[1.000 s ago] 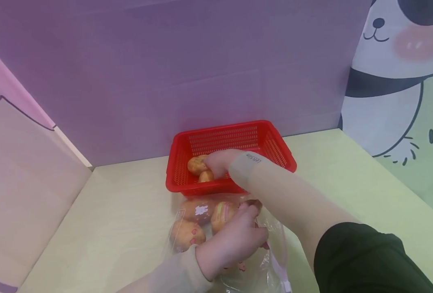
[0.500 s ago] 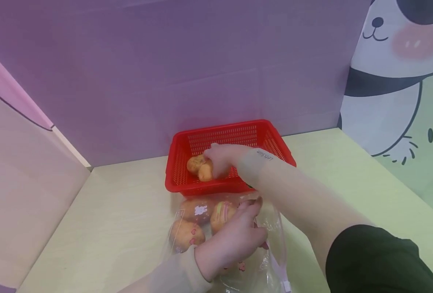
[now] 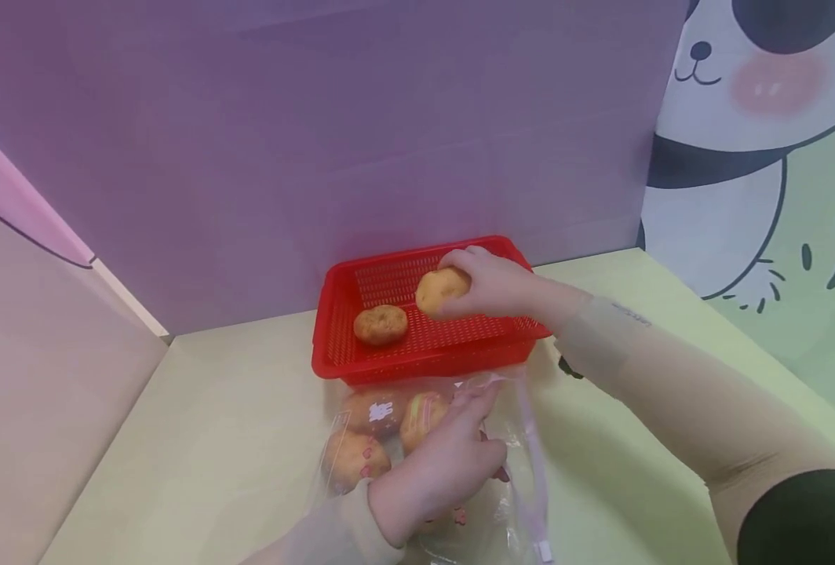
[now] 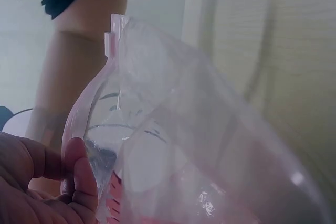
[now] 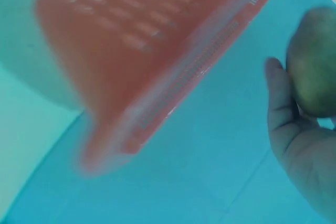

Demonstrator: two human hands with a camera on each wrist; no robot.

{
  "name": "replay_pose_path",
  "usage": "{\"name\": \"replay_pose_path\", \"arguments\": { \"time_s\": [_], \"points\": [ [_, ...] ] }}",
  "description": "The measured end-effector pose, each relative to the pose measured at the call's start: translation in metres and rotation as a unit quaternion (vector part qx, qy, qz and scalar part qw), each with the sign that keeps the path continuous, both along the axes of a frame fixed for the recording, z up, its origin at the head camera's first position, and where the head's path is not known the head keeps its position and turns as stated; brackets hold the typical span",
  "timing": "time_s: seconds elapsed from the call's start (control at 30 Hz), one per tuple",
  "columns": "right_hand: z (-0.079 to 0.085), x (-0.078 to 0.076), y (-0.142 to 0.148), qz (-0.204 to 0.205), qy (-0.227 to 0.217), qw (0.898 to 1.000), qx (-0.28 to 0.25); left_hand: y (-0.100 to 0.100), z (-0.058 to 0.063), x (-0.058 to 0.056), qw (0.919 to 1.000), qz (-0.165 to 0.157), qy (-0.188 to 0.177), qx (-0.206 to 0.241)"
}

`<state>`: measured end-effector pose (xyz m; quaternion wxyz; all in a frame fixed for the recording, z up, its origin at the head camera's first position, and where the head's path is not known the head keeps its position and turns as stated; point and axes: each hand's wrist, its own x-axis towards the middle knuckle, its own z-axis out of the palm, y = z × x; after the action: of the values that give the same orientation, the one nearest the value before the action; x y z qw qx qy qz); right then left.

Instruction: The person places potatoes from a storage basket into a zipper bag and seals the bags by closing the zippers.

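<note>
My right hand (image 3: 491, 284) grips a potato (image 3: 442, 290) over the red basket (image 3: 428, 365); the right wrist view shows the same potato (image 5: 315, 64) against the fingers. One other potato (image 3: 381, 325) lies at the left inside the basket. In front of the basket, my left hand (image 3: 453, 451) pinches the open edge of a clear zip bag (image 3: 512, 510). The left wrist view shows thumb and finger on the pink zip strip of the bag (image 4: 157, 82). Several potatoes (image 3: 356, 459) lie in the bag, partly covered by my left hand.
Bag and basket stand on a pale wooden table (image 3: 234, 408). Behind the basket rises a purple backdrop (image 3: 283, 157). A panda print (image 3: 721, 180) covers the right side panel, and a pale panel (image 3: 43, 377) stands at the left.
My right hand has lifted a potato out from beside the other one and moved right and up. The left hand keeps its hold on the bag's edge.
</note>
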<state>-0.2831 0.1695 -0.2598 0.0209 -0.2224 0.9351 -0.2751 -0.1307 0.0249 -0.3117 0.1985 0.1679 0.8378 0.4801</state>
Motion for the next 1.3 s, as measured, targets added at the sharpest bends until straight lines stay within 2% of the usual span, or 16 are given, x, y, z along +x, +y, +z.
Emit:
{"name": "replay_pose_path", "arguments": {
  "time_s": [0.1, 0.2, 0.3, 0.43, 0.63, 0.9, 1.0, 1.07, 1.13, 1.3],
  "points": [
    [-0.008, 0.015, 0.02, 0.008, -0.019, 0.997, -0.073, -0.001, -0.002, -0.001, 1.0, 0.001, -0.002, 0.005],
    [-0.016, 0.032, 0.039, 0.016, -0.062, 0.987, -0.149, -0.003, -0.004, -0.003, 1.0, 0.0, -0.006, 0.001],
    [-0.023, 0.049, 0.054, 0.017, -0.1, 0.976, -0.194, -0.004, -0.005, -0.004, 1.0, -0.001, -0.006, -0.004],
    [-0.032, 0.073, 0.069, 0.01, -0.108, 0.974, -0.197, -0.003, -0.005, -0.005, 1.0, 0.001, 0.0, -0.009],
    [-0.046, 0.106, 0.081, 0.016, -0.113, 0.976, -0.186, -0.002, -0.003, -0.005, 0.9998, 0.012, -0.016, 0.002],
    [-0.06, 0.132, 0.085, 0.014, -0.094, 0.988, -0.124, -0.002, 0.002, -0.007, 0.9999, 0.011, -0.011, -0.004],
    [-0.065, 0.139, 0.085, 0.029, -0.112, 0.986, -0.117, -0.001, 0.003, -0.009, 0.9999, 0.011, -0.006, -0.007],
    [-0.067, 0.142, 0.085, 0.045, -0.14, 0.981, -0.124, 0.001, 0.003, -0.011, 0.9999, 0.011, -0.007, -0.002],
    [-0.07, 0.143, 0.085, 0.06, -0.184, 0.971, -0.14, 0.002, 0.004, -0.012, 0.9999, 0.012, -0.011, 0.003],
    [-0.077, 0.138, 0.082, 0.108, -0.27, 0.944, -0.155, 0.004, 0.004, -0.013, 0.9996, 0.017, 0.011, -0.02]
  ]
}}
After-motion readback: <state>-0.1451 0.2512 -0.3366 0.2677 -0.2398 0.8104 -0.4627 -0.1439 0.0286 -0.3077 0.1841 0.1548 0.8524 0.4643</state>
